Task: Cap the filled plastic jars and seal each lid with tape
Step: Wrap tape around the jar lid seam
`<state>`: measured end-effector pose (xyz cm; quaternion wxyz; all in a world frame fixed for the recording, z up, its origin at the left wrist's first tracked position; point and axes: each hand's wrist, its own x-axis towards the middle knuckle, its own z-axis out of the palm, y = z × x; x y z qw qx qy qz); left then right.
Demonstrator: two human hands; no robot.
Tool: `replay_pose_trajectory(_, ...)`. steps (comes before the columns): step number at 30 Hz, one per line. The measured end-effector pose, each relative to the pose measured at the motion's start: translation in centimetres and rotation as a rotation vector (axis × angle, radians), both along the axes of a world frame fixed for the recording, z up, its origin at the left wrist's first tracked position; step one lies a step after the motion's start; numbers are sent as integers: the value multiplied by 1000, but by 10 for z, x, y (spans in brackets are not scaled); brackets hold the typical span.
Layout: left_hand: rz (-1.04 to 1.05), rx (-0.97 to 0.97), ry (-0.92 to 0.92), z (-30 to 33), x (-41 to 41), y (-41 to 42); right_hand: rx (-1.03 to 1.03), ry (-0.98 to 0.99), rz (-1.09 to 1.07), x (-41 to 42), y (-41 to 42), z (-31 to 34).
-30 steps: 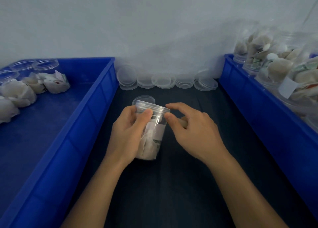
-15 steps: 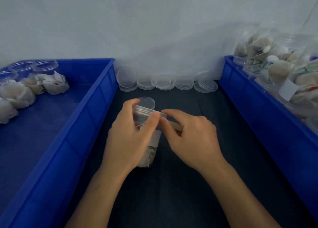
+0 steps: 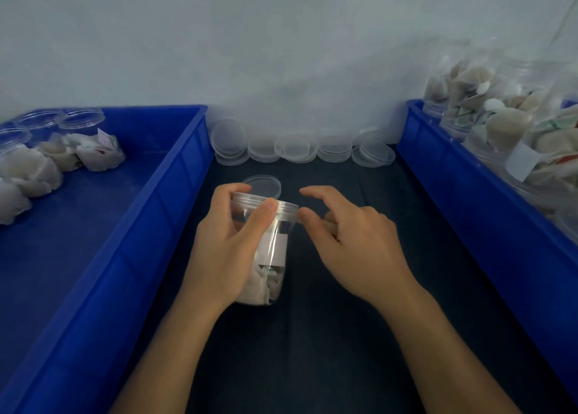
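Left hand grips the capped jar upright on the dark table, lid up; right hand pinches tape at its rim.

left hand covers most of the jar wall. right hand hides most of a tan object; can't tell what it is. tape is too clear to make out. left bin and right bin are cut by the frame edges. far-right jars are blurred.
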<state>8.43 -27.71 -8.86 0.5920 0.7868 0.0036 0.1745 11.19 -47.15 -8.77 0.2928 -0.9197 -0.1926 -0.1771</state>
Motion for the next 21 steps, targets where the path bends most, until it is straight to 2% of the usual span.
replay_pose_trajectory(15,-137,-266,86,-6,4,0,-43,-100,-47,-7,11,-2)
replay_pose_trajectory(18,-182,-239,53,-6,1,-1,9,-127,-38,-7,10,-2)
replay_pose_trajectory(21,-115,-89,12,-5,-2,-3,19,-163,-34,-8,9,-2)
